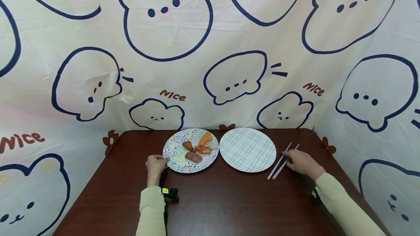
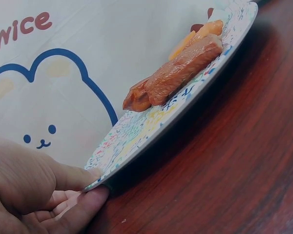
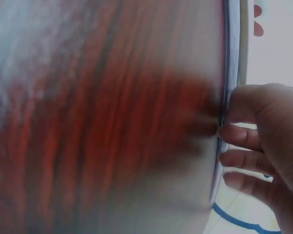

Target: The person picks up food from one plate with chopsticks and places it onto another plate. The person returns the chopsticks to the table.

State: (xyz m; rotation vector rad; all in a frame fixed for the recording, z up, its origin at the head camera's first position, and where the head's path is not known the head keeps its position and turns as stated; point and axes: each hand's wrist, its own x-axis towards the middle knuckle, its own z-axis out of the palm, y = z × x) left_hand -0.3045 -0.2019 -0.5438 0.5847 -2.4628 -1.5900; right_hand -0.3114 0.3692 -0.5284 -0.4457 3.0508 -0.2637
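Observation:
My left hand (image 1: 155, 165) pinches the left rim of a round, multicoloured speckled plate (image 1: 174, 150), thumb on top and fingers below, as the left wrist view shows. On this plate lie a brown piece of meat (image 2: 183, 68), an orange wedge (image 1: 205, 138), a whitish piece (image 1: 212, 145) and other browned pieces of food (image 1: 203, 149). A second plate, white with a thin checked pattern (image 1: 247, 150), sits right beside it, bearing nothing. My right hand (image 1: 301, 161) holds a pair of pale chopsticks (image 1: 275, 168) lying slantwise to the right of the checked plate.
Both plates stand near the back edge of a dark brown wooden table (image 1: 229, 203). A pale cloth (image 1: 193, 75) printed with cartoon bears hangs behind it and along both sides.

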